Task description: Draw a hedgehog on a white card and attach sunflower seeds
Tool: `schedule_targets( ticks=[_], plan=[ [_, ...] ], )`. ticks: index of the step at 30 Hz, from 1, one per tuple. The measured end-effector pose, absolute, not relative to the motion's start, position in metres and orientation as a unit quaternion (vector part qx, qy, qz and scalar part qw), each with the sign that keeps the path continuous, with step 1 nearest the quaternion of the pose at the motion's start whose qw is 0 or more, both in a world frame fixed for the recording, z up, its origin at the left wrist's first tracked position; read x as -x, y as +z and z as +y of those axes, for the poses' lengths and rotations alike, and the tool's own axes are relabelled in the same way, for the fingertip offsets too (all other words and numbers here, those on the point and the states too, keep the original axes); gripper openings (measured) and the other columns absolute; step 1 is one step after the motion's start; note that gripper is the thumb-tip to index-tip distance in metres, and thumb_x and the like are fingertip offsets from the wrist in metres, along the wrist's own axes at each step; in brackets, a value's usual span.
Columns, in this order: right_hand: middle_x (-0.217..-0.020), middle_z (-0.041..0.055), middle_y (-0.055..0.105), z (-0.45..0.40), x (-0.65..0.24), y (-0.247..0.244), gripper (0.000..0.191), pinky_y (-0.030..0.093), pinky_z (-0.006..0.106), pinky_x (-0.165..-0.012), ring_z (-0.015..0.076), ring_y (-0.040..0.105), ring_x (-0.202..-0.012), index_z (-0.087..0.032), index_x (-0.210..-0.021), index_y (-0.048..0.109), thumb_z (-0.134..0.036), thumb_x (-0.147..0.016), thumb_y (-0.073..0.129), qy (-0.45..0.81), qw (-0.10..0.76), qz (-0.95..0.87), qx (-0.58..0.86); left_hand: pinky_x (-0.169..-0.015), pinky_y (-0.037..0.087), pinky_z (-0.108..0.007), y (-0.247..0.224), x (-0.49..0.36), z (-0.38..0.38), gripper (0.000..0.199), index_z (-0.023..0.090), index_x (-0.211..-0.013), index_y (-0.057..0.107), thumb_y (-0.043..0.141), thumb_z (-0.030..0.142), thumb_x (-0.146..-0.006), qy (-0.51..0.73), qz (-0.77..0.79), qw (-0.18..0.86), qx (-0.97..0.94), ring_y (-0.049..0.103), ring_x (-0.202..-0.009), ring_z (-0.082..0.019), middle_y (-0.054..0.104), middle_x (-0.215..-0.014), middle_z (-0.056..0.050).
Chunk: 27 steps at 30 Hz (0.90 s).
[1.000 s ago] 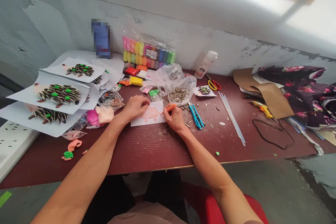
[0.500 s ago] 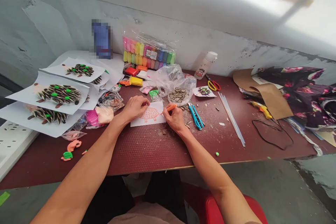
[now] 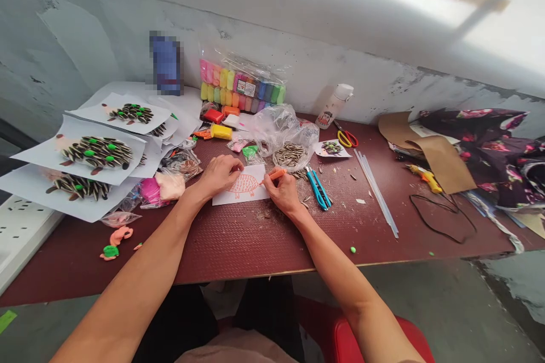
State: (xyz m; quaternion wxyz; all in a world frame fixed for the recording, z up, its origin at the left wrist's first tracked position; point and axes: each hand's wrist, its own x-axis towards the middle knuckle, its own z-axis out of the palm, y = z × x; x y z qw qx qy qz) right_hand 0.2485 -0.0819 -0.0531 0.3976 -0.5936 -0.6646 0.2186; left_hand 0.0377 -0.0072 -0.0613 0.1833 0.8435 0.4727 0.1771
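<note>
A small white sheet of paper (image 3: 221, 199) lies on the table, with an orange line drawing of a turtle-like animal (image 3: 244, 185) on it, its oval body filled with short marks. My left hand (image 3: 222, 173) rests on the sheet's left side, its fingers bent together and holding it down. In my right hand (image 3: 283, 191) an orange marker (image 3: 278, 174) is gripped, tip pointing left at the drawing's right end. Striped sunflower seeds (image 3: 289, 155) lie in a clear plastic bag (image 3: 276, 125) just beyond. Beside my right hand is a teal utility knife (image 3: 318, 188).
Sheets bearing seed-covered hedgehogs (image 3: 97, 153) are stacked at left. A pack of coloured clay (image 3: 242, 88) leans on the wall. Further right are a white bottle (image 3: 334, 106), scissors (image 3: 347, 138), clear glue sticks (image 3: 377, 193) and a yellow glue gun (image 3: 426, 178) with its cord.
The marker tip and my right hand have shifted very slightly to the left at the drawing's right end. My left hand stays in place on the paper.
</note>
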Motion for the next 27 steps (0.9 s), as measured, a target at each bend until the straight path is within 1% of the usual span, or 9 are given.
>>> schedule_targets(
  ticks=[7,12,15,19,23,27],
  plan=[
    [-0.064,-0.0011,0.058,-0.081,-0.25,-0.056,0.024,0.038,0.026,-0.06,0.0132,0.05,-0.056,-0.023,-0.07,0.053,-0.036,-0.09,0.056,0.228,0.4,-0.671,0.581,-0.085,0.048,-0.039,-0.059,-0.039,-0.008,0.028,0.019,-0.098,0.077,0.053,0.02,-0.084,0.16,0.476,0.176,-0.847,0.066,-0.093,-0.027,0.075,-0.094,-0.008],
    [-0.062,-0.0018,0.056,-0.08,-0.25,-0.057,0.024,0.037,0.026,-0.06,0.0128,0.049,-0.055,-0.022,-0.07,0.055,-0.037,-0.09,0.055,0.233,0.404,-0.669,0.578,-0.086,0.048,-0.039,-0.06,-0.039,-0.009,0.028,0.02,-0.099,0.077,0.053,0.021,-0.084,0.16,0.479,0.174,-0.846,0.066,-0.094,-0.027,0.075,-0.096,-0.008],
    [-0.06,-0.0022,0.055,-0.082,-0.249,-0.056,0.024,0.038,0.026,-0.06,0.0128,0.048,-0.055,-0.022,-0.071,0.055,-0.038,-0.09,0.054,0.235,0.412,-0.669,0.573,-0.085,0.048,-0.039,-0.061,-0.039,-0.008,0.027,0.02,-0.097,0.077,0.054,0.02,-0.083,0.166,0.478,0.175,-0.844,0.066,-0.093,-0.027,0.075,-0.094,-0.008],
    [-0.063,-0.001,0.057,-0.083,-0.249,-0.054,0.027,0.039,0.026,-0.058,0.0126,0.049,-0.055,-0.022,-0.072,0.054,-0.042,-0.091,0.052,0.219,0.432,-0.65,0.585,-0.083,0.048,-0.038,-0.062,-0.039,-0.007,0.027,0.021,-0.096,0.077,0.055,0.019,-0.082,0.172,0.476,0.177,-0.844,0.065,-0.09,-0.026,0.074,-0.091,-0.007],
    [-0.061,-0.0009,0.057,-0.081,-0.254,-0.053,0.031,0.039,0.026,-0.06,0.0131,0.051,-0.056,-0.022,-0.071,0.052,-0.044,-0.092,0.05,0.2,0.435,-0.631,0.61,-0.083,0.048,-0.038,-0.064,-0.038,-0.007,0.025,0.021,-0.094,0.077,0.055,0.02,-0.083,0.183,0.475,0.178,-0.842,0.066,-0.09,-0.026,0.075,-0.092,-0.007],
    [-0.062,0.0032,0.063,-0.079,-0.263,-0.053,0.037,0.041,0.027,-0.061,0.0142,0.055,-0.056,-0.02,-0.071,0.056,-0.047,-0.095,0.048,0.218,0.425,-0.631,0.611,-0.082,0.049,-0.038,-0.064,-0.036,-0.006,0.023,0.02,-0.09,0.075,0.054,0.021,-0.082,0.189,0.474,0.183,-0.84,0.066,-0.09,-0.026,0.075,-0.091,-0.007]
  ],
)
